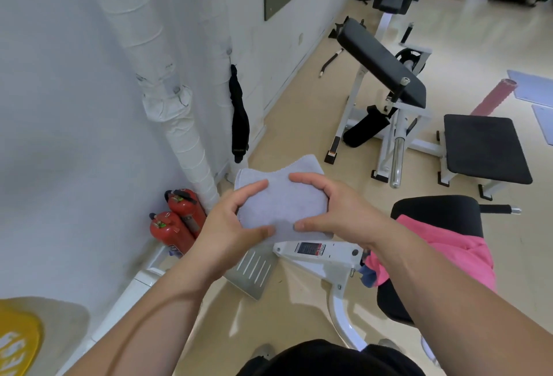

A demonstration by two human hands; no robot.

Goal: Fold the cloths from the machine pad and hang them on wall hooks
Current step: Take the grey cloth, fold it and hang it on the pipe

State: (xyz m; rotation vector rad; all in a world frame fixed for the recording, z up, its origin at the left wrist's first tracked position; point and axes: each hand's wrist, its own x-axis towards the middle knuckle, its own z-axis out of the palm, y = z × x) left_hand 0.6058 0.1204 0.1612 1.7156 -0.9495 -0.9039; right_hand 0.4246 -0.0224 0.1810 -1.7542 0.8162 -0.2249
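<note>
A pink cloth lies unfolded on the machine pad, so it is not yet done. Beyond it, the left hand and the right hand each pinch one side of the grey cloth, which is folded small and held in the air. Farther away, a dark cloth hangs on the wall and seems finished.

Gym, apparently — padded benches

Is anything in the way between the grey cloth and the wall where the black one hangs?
Nothing visible. The left hand and right hand hold the grey cloth in open air near the black cloth; the fire extinguishers stand lower, aside.
</note>
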